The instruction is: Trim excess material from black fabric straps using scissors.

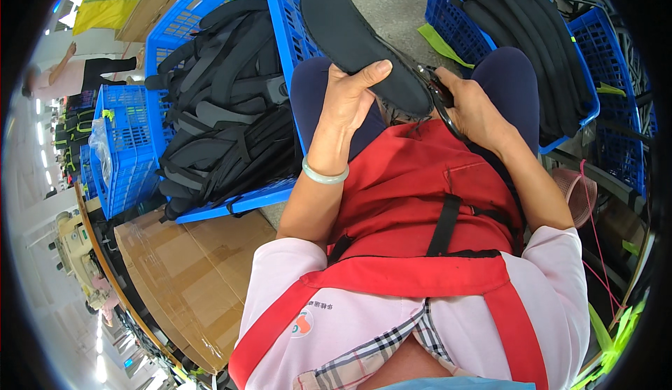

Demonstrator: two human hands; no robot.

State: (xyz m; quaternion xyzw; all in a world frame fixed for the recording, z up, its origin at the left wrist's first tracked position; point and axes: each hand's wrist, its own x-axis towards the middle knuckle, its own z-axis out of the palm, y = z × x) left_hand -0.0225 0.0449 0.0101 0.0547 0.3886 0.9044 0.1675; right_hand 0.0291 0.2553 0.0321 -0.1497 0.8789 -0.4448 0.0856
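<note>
My left hand grips a black padded strap near its lower end, the thumb lying on top. The strap is curved like a backpack's shoulder strap and runs up out of the top edge of the view. My right hand is closed round a pair of dark-handled scissors, held against the strap's right edge close to its rounded end. Whether the blades are apart cannot be made out. Beneath both hands are my knees and a red apron.
To the left, a blue plastic crate holds a heap of black straps. Another blue crate at the upper right carries long black straps. A cardboard box stands at lower left. Farther off, a person is at the far left.
</note>
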